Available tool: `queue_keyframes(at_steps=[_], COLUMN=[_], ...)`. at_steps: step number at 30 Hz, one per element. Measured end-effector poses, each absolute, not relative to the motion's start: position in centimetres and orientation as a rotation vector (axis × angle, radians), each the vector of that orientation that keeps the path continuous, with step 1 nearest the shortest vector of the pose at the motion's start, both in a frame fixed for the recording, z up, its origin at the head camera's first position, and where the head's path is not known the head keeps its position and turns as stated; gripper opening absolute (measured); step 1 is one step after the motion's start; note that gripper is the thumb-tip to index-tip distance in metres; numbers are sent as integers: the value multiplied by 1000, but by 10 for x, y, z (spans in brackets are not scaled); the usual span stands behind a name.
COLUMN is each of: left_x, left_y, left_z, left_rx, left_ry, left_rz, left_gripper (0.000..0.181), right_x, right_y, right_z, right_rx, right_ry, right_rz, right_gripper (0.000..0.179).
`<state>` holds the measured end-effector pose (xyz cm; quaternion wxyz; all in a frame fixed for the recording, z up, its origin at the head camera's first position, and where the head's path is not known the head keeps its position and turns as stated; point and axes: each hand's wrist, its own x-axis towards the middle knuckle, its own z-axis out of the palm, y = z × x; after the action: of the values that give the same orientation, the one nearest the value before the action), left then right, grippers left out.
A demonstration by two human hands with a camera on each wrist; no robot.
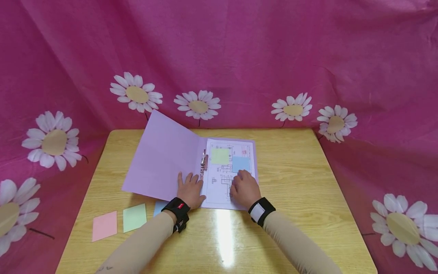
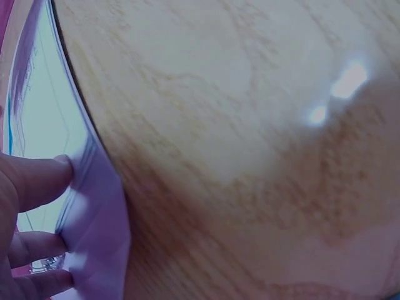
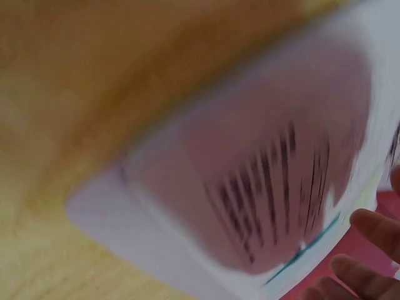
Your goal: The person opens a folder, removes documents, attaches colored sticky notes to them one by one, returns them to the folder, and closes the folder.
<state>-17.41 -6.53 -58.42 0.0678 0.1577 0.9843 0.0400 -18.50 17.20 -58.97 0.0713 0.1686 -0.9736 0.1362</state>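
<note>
A purple folder (image 1: 164, 152) lies spread on the table, its left cover tilted up off the tabletop. Inside, a metal clip (image 1: 204, 161) runs along the spine beside printed sheets with line drawings (image 1: 212, 194). A yellow-green sticky note (image 1: 220, 156) and a blue sticky note (image 1: 241, 163) lie on the top sheet. My left hand (image 1: 190, 192) rests with spread fingers across the folder's lower spine, thumb on the paper's edge. My right hand (image 1: 246, 189) lies on the sheet's lower right, its loosely bent fingertips at the blue note's bottom edge. The right wrist view shows extended fingers (image 3: 375, 234).
Left of my left forearm, a pink note (image 1: 104, 226) and a green note (image 1: 134, 217) lie on the wooden table (image 1: 294, 167). Another blue note (image 1: 159, 207) is partly hidden by the cover and my left wrist. A pink flowered cloth (image 1: 239, 57) hangs behind.
</note>
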Motion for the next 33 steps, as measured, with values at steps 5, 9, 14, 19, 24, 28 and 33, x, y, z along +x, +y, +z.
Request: queue_keyframes(at_steps=[5,9,14,19,24,28,33], left_x=[-179,-181,-189,-214,-251,-278,-296], left_y=[-57,-50,-44,-36,-30,-29,-36], left_z=[-582,-582,-580,-565,-541,-539,-548], left_rx=[511,523,502,479,334,236,208], left_ry=[2969,2963,2931,2887,2783,2738,2700], left_rz=[107,122,152,240,414,525,594], left_gripper=[57,56,56,47,46,60,76], right_x=[-175,-173,-175,-177,-177,-175,-171], right_y=[170,174,181,184,184,182,170], right_z=[-594,-597,-600,-600,-599,-603,-595], right_rx=[539,518,506,506,526,567,616], right_ry=[-2962,-3013,-3023,-3020,-3007,-3002,-3009], right_rz=[330,282,271,287,289,233,245], right_gripper=[13,16,16,14,14,16,13])
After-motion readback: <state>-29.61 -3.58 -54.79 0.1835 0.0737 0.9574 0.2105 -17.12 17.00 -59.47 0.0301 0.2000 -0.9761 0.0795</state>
